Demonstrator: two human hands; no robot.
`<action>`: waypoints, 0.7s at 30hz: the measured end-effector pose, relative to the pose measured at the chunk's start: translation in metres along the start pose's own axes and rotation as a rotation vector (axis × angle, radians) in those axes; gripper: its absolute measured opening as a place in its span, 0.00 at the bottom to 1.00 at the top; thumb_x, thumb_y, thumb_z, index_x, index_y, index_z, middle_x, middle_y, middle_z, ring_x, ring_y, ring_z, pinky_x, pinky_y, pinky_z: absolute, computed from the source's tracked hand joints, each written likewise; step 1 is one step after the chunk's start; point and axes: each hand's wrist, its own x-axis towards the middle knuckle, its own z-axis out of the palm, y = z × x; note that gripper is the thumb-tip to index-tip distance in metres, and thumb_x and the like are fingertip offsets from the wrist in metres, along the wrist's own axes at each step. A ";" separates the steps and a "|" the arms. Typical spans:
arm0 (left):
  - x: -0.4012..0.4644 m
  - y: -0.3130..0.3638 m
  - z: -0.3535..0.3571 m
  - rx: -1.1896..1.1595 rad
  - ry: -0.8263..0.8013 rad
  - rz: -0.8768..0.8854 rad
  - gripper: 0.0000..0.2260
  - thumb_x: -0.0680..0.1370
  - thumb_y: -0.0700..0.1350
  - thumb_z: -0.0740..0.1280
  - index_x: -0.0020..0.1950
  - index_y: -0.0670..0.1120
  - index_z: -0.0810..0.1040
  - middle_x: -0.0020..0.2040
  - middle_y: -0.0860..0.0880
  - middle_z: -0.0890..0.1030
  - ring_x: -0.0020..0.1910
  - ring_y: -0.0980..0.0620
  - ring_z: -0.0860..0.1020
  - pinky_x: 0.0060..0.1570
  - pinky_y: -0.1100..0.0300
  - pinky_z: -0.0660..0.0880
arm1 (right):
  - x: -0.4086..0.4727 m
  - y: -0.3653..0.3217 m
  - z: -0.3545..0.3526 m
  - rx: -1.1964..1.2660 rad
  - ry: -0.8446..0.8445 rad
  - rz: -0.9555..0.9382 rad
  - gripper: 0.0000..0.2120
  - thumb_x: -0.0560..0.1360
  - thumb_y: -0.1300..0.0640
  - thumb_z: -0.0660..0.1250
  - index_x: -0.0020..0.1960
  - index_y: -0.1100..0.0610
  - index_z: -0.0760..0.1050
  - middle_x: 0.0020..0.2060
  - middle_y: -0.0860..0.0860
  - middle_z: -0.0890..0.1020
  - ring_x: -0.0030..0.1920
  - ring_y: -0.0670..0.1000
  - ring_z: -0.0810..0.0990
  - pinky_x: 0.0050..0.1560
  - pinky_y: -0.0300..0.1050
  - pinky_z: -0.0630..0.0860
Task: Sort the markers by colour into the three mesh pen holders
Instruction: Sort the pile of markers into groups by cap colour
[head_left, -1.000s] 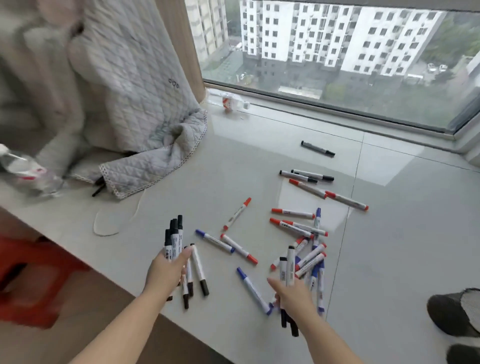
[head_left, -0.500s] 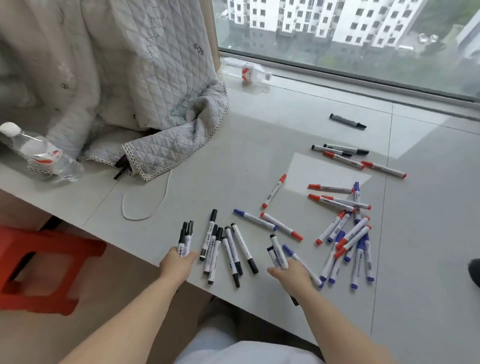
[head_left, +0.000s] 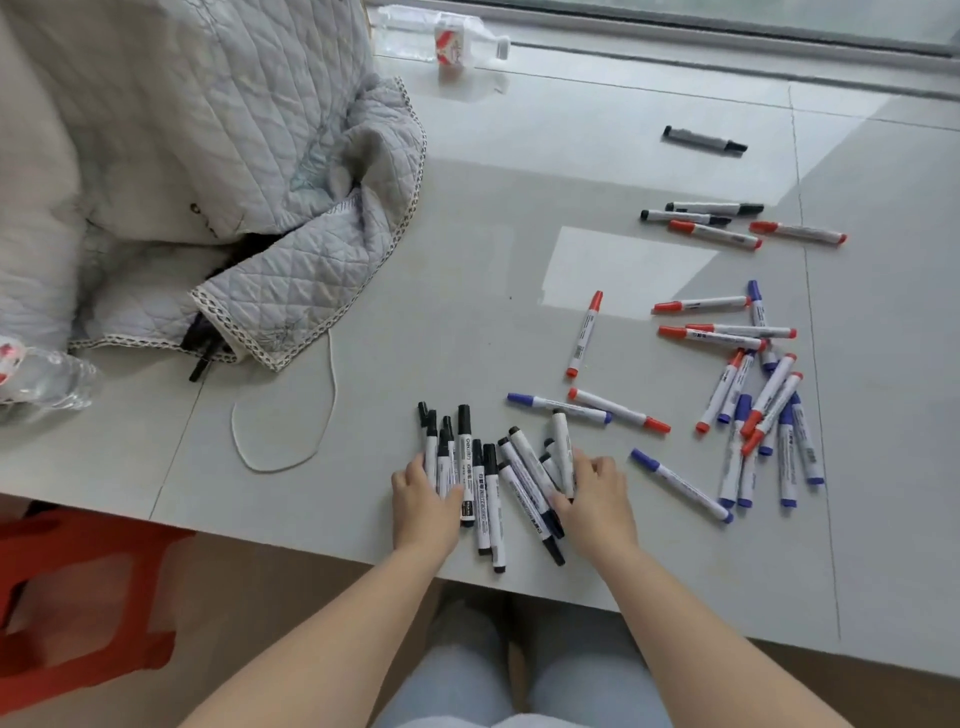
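The black markers (head_left: 485, 478) are bracketed near the tabletop's front edge by both hands (head_left: 423, 501) (head_left: 595, 499) (fingers spread, flat on them), long axes pointing away.

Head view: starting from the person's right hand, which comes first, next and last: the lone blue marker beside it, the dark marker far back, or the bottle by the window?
1. Lone blue marker, just right of the right hand.
2. Dark marker, far back right.
3. Bottle, farthest, by the window.
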 end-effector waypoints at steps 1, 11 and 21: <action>-0.001 0.000 0.001 0.044 0.009 0.036 0.30 0.76 0.48 0.66 0.74 0.43 0.57 0.69 0.43 0.62 0.67 0.43 0.65 0.65 0.53 0.63 | -0.002 -0.003 0.006 -0.050 0.026 -0.023 0.25 0.76 0.50 0.60 0.71 0.51 0.57 0.61 0.53 0.66 0.59 0.55 0.65 0.56 0.47 0.70; -0.002 -0.012 0.023 0.521 0.136 0.242 0.37 0.78 0.62 0.52 0.74 0.49 0.33 0.77 0.49 0.43 0.76 0.49 0.45 0.73 0.53 0.48 | -0.010 -0.003 0.046 -0.208 0.168 -0.090 0.30 0.79 0.46 0.52 0.75 0.56 0.48 0.69 0.54 0.63 0.61 0.56 0.66 0.56 0.48 0.68; 0.005 -0.024 0.021 0.609 0.115 0.289 0.35 0.77 0.63 0.47 0.69 0.50 0.26 0.70 0.51 0.26 0.75 0.48 0.36 0.74 0.48 0.44 | -0.015 0.006 0.060 -0.133 0.180 -0.130 0.30 0.80 0.49 0.49 0.74 0.56 0.38 0.76 0.51 0.48 0.75 0.52 0.47 0.73 0.46 0.42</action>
